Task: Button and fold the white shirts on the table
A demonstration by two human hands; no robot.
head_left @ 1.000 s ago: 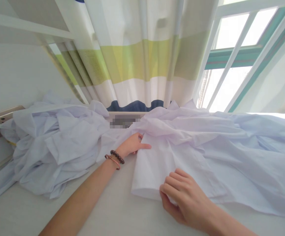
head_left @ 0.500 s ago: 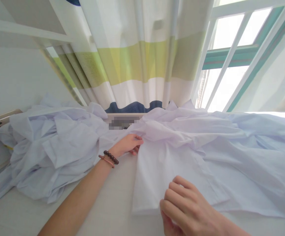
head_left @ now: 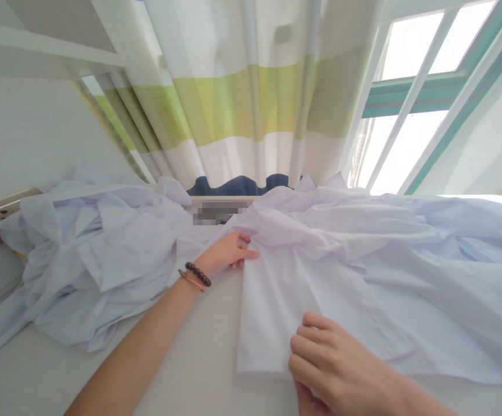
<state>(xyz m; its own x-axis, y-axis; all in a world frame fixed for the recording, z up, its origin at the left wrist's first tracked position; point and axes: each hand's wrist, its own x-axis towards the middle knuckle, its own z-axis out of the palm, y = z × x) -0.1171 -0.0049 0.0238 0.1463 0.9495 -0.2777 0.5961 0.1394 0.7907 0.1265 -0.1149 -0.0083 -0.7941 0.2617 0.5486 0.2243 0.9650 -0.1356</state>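
A white garment (head_left: pixel 289 300) lies spread over the table, with a flat panel towards me and loose folds further back. At the panel's upper left edge is my left hand (head_left: pixel 227 252), its thumb lying on the cloth and the other fingers bent at the edge. It appears to hold that edge lightly. My right hand (head_left: pixel 328 358) is curled closed over the panel's lower edge, near the front. What lies inside its fingers is hidden. Dark beads and a thin band circle my left wrist.
A crumpled heap of white cloth (head_left: pixel 103 254) lies on the left, beside a power strip (head_left: pixel 3 211). Behind the table hangs a striped curtain (head_left: pixel 251 110). A barred window (head_left: pixel 411 98) is at the right. The pale tabletop (head_left: pixel 199 346) shows between the heap and garment.
My left thumb has stretched out further onto the cloth, away from the index finger. My right hand stays closed near the lower edge. The view has shifted slightly.
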